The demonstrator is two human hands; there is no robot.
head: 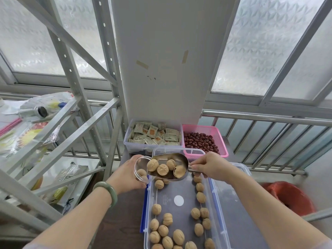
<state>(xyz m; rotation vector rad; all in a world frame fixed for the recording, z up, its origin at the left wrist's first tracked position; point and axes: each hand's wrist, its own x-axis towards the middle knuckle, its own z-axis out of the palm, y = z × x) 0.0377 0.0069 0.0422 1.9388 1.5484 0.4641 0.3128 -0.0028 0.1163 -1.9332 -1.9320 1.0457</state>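
Note:
My left hand (128, 174) grips a small clear plastic jar (139, 165), tilted with its mouth toward the right; one walnut (141, 172) lies inside it. My right hand (209, 165) pinches the handle of a metal scoop (177, 158) that carries several walnuts (162, 169). The scoop's front lip touches the jar's mouth. Both are held above the far end of a clear plastic bin (218, 209) with blue latches, where several more walnuts (168, 219) lie loose on the bottom.
Behind the bin stand a clear box of small wrapped packets (152, 136) and a pink basket of red dates (212, 131). A grey metal shelf rack (71, 108) with bags fills the left. A red-lined bin (292, 195) sits at the right, a railing behind.

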